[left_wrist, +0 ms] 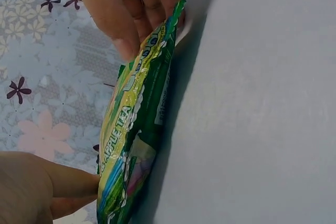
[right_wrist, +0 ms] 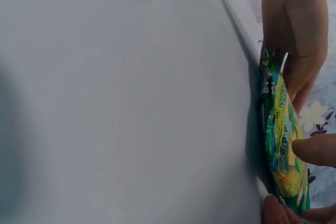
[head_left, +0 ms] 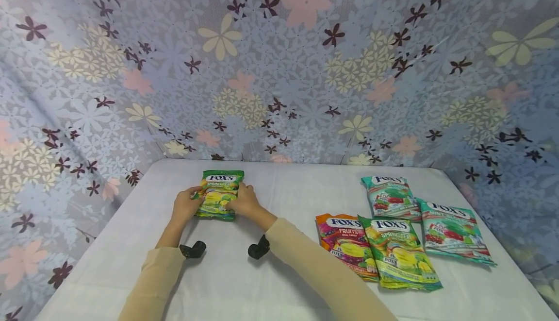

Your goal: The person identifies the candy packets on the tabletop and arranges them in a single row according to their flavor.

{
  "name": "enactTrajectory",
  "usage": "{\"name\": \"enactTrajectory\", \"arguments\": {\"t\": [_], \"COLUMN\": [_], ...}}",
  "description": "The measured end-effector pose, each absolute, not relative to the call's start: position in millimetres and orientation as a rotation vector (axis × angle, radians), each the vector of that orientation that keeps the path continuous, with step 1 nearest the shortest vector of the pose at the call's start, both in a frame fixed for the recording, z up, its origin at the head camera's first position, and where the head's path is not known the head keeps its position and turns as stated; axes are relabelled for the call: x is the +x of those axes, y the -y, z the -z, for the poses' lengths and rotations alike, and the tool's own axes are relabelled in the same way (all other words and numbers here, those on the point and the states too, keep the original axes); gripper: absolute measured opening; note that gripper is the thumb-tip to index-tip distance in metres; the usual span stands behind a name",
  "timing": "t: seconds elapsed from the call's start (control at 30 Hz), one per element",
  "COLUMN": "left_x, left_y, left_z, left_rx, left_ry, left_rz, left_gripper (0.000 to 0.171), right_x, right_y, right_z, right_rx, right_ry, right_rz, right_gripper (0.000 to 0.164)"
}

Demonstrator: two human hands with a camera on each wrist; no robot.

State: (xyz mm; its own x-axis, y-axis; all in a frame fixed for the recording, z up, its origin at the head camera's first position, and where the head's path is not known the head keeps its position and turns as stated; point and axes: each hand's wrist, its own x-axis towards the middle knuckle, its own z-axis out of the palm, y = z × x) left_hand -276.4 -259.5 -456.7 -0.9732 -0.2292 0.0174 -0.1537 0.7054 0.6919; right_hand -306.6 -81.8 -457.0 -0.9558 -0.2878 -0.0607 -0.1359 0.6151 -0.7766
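A green and yellow FOX'S Spring Tea candy bag [head_left: 218, 197] lies face up near the back left of the white table. My left hand [head_left: 187, 207] grips its left edge, with the thumb over the front. At the opposite edge, my right hand [head_left: 246, 200] holds the bag, its thumb on the printed face near the lower right corner. From the side, the left wrist view shows the puffed bag [left_wrist: 139, 103] close over the cloth, the right hand's thumb on top and its other fingers curled at the edge.
On the right side of the table lie an orange and purple Fruits bag [head_left: 347, 245], another Spring Tea bag [head_left: 403, 258] overlapping it, and two teal candy bags, one behind [head_left: 390, 198] and one farther right [head_left: 454, 233]. A flowered cloth [head_left: 279, 68] rises behind the table [head_left: 288, 190].
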Motion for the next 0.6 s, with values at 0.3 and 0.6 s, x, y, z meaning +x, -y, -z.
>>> {"name": "enactTrajectory", "arguments": {"t": [0.3,0.6], "left_x": [-274,-268], "left_y": [250,219], "left_z": [460,450], "left_rx": [0.252,0.136], "left_ry": [2.772,2.682], "left_rz": [0.861,0.904], "left_gripper": [0.043,0.049], "right_x": [-297,-286], "right_y": [70,41], "right_z": [449,438], "right_rx": [-0.461,-0.52], "right_ry": [-2.652,-2.638], "right_rz": [1.215,1.155], "right_gripper": [0.078,0.078]}}
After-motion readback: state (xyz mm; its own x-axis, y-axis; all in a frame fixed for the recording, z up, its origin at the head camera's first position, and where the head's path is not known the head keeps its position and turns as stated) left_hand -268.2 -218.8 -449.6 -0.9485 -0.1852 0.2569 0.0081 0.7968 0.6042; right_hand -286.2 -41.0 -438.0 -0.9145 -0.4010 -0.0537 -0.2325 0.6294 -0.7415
